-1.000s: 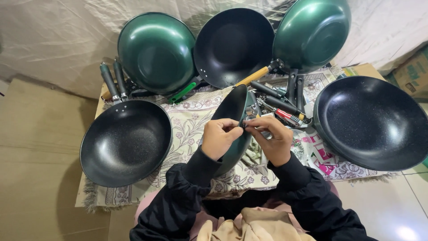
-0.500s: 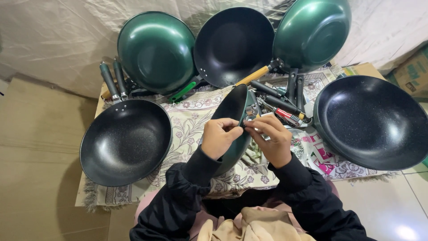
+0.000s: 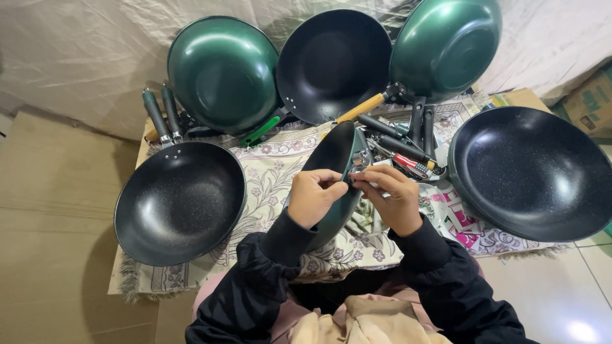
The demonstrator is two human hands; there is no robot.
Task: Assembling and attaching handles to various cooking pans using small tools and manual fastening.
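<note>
A green wok (image 3: 333, 159) with a dark inside stands on its edge in front of me, over a flowered cloth. My left hand (image 3: 313, 196) grips its rim from the left. On the other side my right hand (image 3: 390, 199) pinches a small metal piece at the shiny bracket (image 3: 361, 159) on the wok's rim. Fingertips of both hands meet there. What the fingers pinch is too small to make out.
A black speckled wok (image 3: 182, 202) lies left, a larger one (image 3: 532, 172) right. Two green woks (image 3: 222, 73) (image 3: 445, 46) and a black one (image 3: 333, 64) lean against the back sheet. Loose handles (image 3: 401, 146) lie behind my hands. A cardboard box (image 3: 590, 102) sits far right.
</note>
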